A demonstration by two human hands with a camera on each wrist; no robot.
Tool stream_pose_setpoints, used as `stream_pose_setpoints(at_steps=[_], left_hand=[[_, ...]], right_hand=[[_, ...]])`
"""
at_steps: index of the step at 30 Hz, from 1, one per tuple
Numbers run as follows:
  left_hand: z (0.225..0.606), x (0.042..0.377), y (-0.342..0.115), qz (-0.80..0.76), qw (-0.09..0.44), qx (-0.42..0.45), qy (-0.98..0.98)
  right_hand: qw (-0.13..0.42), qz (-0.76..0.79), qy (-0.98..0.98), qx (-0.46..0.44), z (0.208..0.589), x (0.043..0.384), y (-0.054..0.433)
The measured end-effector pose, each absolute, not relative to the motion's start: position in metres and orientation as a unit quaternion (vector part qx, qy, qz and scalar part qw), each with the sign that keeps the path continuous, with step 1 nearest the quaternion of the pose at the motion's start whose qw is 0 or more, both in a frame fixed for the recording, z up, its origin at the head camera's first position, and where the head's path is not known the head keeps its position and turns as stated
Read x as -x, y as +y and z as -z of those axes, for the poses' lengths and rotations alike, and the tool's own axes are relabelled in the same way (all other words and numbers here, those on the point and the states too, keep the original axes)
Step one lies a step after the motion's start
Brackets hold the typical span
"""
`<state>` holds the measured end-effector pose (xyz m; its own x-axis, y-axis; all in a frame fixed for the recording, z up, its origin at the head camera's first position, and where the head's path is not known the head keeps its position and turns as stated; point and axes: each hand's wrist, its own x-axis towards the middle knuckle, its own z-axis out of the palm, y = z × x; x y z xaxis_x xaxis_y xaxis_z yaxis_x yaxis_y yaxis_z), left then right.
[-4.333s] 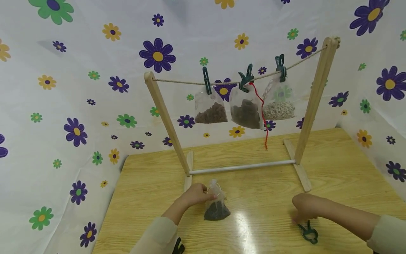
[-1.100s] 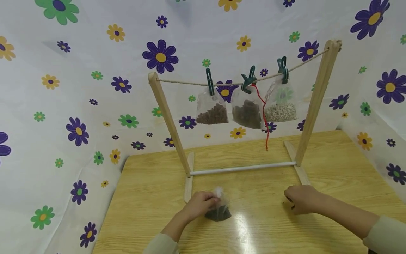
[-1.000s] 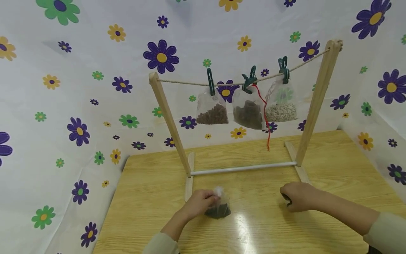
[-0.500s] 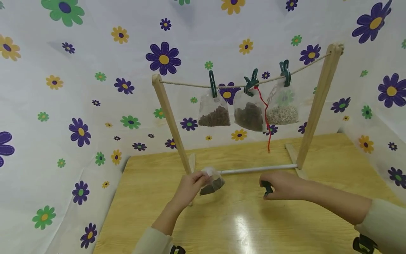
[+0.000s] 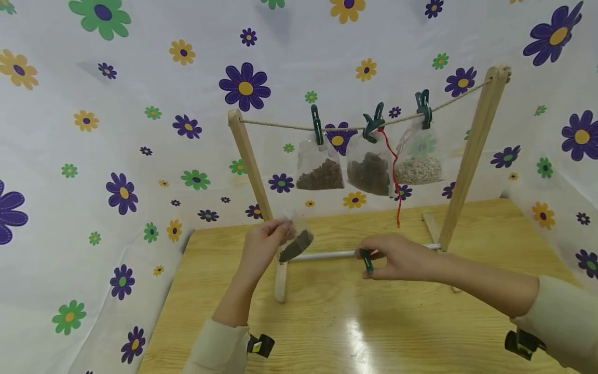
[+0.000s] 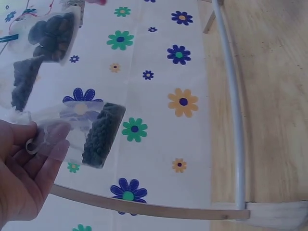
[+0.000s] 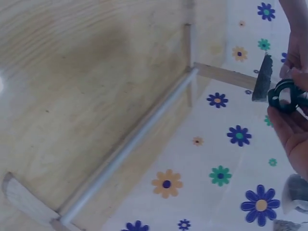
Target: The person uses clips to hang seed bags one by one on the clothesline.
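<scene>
My left hand pinches the gathered top of a small clear bag with dark granules inside. The bag hangs tilted in the air near the left post; in the left wrist view, the dark granules fill its bottom. To the right, my right hand holds a dark green clip between thumb and fingers, above the table. Three filled bags hang by similar clips from a rope: one with brown lumps, one with dark stones, one with pale grains.
Wooden posts carry the rope at both ends, with a white bar low between them. From the middle clip dangles a red string. The wooden table lies below; a flowered sheet stands behind.
My left hand has lifted the bag off the table, up and leftward. My right hand has picked up the green clip from the table and moved it left and up.
</scene>
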<state>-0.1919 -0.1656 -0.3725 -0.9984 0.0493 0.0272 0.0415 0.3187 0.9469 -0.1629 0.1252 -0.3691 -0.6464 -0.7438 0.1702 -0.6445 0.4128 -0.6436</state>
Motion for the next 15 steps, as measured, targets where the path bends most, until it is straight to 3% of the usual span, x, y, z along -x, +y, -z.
stream_pose_setpoints(at_steps=[4, 9, 15], left_hand=[[0.36, 0.195, -0.161, -0.589, -0.006, -0.046, 0.807], [0.351, 0.196, -0.158, -0.582, -0.018, -0.062, 0.811], [0.334, 0.198, -0.158, -0.497, -0.08, -0.09, 0.859]], right_hand=[[0.024, 0.352, 0.811, 0.466, 0.354, 0.166, 0.119], [0.046, 0.361, 0.81, 0.459, 0.325, 0.166, 0.11], [-0.006, 0.35, 0.804, 0.481, 0.285, 0.174, 0.094]])
